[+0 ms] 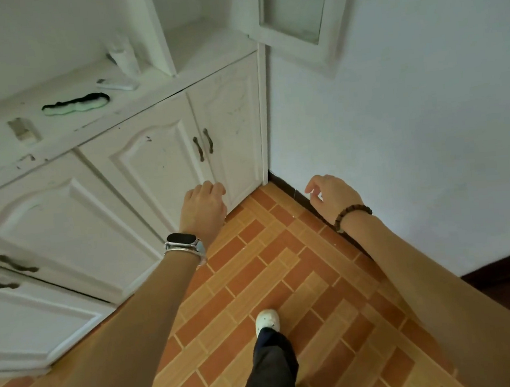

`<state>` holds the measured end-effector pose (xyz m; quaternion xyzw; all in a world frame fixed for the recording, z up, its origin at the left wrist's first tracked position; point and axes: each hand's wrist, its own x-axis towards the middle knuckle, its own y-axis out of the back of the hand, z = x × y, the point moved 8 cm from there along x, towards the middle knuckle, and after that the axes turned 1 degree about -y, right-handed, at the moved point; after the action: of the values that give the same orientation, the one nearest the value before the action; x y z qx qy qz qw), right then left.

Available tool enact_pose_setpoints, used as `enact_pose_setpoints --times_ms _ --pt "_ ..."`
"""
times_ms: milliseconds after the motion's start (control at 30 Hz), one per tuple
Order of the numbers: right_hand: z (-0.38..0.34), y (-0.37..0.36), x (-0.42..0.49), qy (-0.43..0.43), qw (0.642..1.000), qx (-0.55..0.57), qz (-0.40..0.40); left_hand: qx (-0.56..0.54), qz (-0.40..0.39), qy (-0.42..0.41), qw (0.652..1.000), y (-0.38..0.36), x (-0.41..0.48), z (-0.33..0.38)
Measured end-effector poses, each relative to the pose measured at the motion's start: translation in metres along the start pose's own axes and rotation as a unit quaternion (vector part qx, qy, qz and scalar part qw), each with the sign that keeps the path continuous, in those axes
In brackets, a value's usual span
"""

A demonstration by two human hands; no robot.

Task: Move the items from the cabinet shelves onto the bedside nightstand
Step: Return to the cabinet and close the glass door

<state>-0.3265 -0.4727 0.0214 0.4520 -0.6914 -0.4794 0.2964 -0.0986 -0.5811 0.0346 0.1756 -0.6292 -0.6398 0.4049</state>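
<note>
Fingers (pixel 213 188) of the left hand (pixel 204 208) are loosely curled and hold nothing. The right hand (pixel 335 194) is just as empty, its fingers curled and slightly apart. Both hands hang in front of the cabinet (pixel 152 162), low by its closed lower doors, above a brick-pattern floor (pixel 268 254) where one white shoe (pixel 267 320) steps toward the cabinet.

Four items lie on the cabinet's open shelf (pixel 93 127), higher and further off:
- one small grey-tan block (pixel 23 130)
- one green and black soft item (pixel 75 104)
- one flat white bar (pixel 117 84)
- one upright white tube (pixel 126 59)

One glass door (pixel 296 7) hangs open at the cabinet's upper right. The nightstand is out of view.

The step in hand looks like the approach to fetch. Next, a hand must rise to the shelf and close on an item.
</note>
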Motion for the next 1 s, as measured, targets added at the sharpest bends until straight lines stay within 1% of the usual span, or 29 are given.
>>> enact_pose_setpoints --times_ms 200,333,433,600,733,1000 --pt "-0.008 0.013 0.078 -0.011 1.0 -0.009 0.007 -0.027 0.029 0.0 0.999 -0.008 0.079 -0.027" --pt "-0.016 0.022 0.123 -0.014 1.0 -0.01 0.02 -0.03 0.045 -0.035 0.998 -0.01 0.13 -0.029" --pt "-0.018 0.029 0.15 -0.019 0.999 -0.005 0.032 -0.035 0.048 -0.047 0.997 -0.014 0.164 -0.031" --pt "-0.013 0.04 0.183 -0.024 0.998 0.0 0.051 -0.041 0.038 -0.055 0.997 -0.029 0.203 -0.032" --pt "-0.002 0.044 0.209 -0.025 0.998 0.009 0.052 -0.032 0.023 -0.058 0.998 -0.046 0.227 -0.031" --pt "0.015 0.066 0.283 0.007 0.998 0.029 0.052 -0.016 0.038 -0.033 0.999 -0.058 0.287 -0.028"
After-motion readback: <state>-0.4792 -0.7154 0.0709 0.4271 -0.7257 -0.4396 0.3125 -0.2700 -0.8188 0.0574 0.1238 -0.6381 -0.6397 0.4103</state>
